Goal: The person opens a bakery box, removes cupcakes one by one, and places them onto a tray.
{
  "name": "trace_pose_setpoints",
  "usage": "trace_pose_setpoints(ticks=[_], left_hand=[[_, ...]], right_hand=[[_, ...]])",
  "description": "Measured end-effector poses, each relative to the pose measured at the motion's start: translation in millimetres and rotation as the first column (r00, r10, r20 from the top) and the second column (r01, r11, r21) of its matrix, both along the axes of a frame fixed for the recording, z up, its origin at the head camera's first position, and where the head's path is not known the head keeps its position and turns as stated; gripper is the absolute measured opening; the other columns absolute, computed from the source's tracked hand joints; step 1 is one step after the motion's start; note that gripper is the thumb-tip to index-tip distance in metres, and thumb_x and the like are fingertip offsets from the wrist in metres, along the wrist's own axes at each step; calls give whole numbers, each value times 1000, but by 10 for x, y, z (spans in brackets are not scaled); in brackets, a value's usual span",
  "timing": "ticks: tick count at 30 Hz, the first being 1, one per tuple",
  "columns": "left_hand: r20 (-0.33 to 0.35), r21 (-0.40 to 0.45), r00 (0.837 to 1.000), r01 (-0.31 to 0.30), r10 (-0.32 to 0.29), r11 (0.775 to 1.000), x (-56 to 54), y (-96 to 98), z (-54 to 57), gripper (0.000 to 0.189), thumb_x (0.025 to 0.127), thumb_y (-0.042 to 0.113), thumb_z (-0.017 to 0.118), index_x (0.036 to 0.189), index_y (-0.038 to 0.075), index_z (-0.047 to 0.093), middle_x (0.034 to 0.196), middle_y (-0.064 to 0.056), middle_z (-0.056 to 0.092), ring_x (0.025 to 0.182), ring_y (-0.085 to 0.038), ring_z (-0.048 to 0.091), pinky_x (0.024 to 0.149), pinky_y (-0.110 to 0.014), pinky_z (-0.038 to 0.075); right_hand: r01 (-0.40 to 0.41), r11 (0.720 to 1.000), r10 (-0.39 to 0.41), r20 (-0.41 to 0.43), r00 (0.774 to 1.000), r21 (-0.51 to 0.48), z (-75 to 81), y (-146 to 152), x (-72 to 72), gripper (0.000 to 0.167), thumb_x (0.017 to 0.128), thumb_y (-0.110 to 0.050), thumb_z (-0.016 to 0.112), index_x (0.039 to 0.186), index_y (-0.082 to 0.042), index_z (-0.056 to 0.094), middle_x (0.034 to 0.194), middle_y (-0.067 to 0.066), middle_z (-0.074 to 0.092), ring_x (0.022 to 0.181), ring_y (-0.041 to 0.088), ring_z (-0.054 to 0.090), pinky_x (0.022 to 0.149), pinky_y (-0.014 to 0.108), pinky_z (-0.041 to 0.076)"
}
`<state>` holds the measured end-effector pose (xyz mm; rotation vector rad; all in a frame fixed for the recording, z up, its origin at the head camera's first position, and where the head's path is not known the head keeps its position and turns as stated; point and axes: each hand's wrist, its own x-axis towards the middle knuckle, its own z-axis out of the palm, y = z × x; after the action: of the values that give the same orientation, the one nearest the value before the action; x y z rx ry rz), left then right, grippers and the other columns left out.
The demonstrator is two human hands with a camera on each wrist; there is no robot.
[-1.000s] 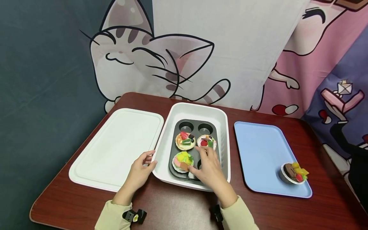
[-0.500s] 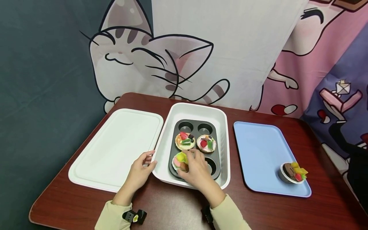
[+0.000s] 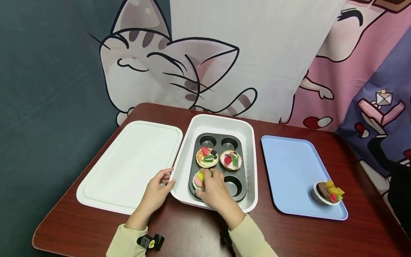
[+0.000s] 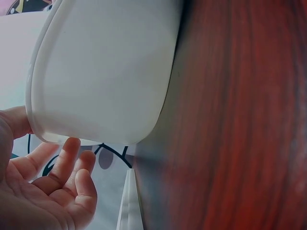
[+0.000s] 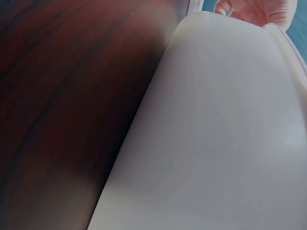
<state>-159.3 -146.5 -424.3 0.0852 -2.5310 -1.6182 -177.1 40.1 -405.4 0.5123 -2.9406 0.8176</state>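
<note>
My right hand (image 3: 213, 191) reaches down over the front-left cup of a dark muffin tin (image 3: 218, 143). Its fingers and thumb grip a toy cupcake (image 3: 198, 180) with pink and yellow topping, partly hidden by the hand. Two fruit-topped toy tarts, one with a strawberry (image 3: 207, 158) and one with a red berry (image 3: 231, 160), sit in the middle row. The tin lies in a white plastic tub (image 3: 255, 164). At the tub's near left corner, my left hand (image 3: 158, 188) pinches the rim; the left wrist view shows its thumb and fingers there beside the tub wall (image 4: 105, 72).
Left of the tub lies a flat white lid or board (image 3: 128, 164). A blue tray (image 3: 292, 171) on the right bears a chocolate cupcake (image 3: 325, 193) with fruit, near its front-right corner. The brown table (image 3: 179, 232) ends at a cartoon cloth backdrop (image 3: 212, 21).
My right hand has moved left from the front-right cup, now uncovered, to the front-left cupcake, and its fingers have closed in around it. The left hand has stayed at the rim.
</note>
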Motion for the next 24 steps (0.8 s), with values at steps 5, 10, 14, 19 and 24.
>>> trace_pose_setpoints(ticks=[5,10,14,19,24], left_hand=[[-3,4,1000,-3,3,1000,2,0,10,35,80,6,61,114,4,55,91,-12,57,83,-22,55,70,-34,43],[1,1,1000,-2,2,1000,10,4,8,35,80,7,61,114,5,55,91,-11,57,83,-22,55,70,-33,43],[3,5,1000,-2,2,1000,11,0,-1,35,80,7,61,114,5,55,91,-11,57,83,-22,55,70,-33,43],[-6,7,1000,2,-2,1000,1,-4,-2,35,79,6,61,114,4,55,91,-11,57,83,-23,55,70,-34,43],[-5,-5,1000,0,0,1000,-3,-7,-4,35,79,6,61,114,4,55,91,-11,57,83,-22,55,71,-35,43]], right_hand=[[-12,998,11,-25,1000,-57,-2,-16,-16,51,63,-12,72,109,-4,49,102,23,44,94,36,40,74,42,38],[-24,997,17,-89,996,-79,-26,-21,-20,44,58,-6,72,96,-6,50,92,20,45,87,34,40,70,40,38],[-25,998,18,-109,994,-65,-9,-24,-9,42,58,-6,73,94,-7,51,94,18,45,87,33,41,70,39,38],[-11,993,-15,-214,977,-120,165,7,-12,46,56,-7,71,98,-6,52,95,19,46,88,32,42,71,39,38],[-7,982,-46,-278,960,-189,384,136,-7,49,55,-5,69,101,-3,53,97,18,47,89,31,43,73,39,38]])
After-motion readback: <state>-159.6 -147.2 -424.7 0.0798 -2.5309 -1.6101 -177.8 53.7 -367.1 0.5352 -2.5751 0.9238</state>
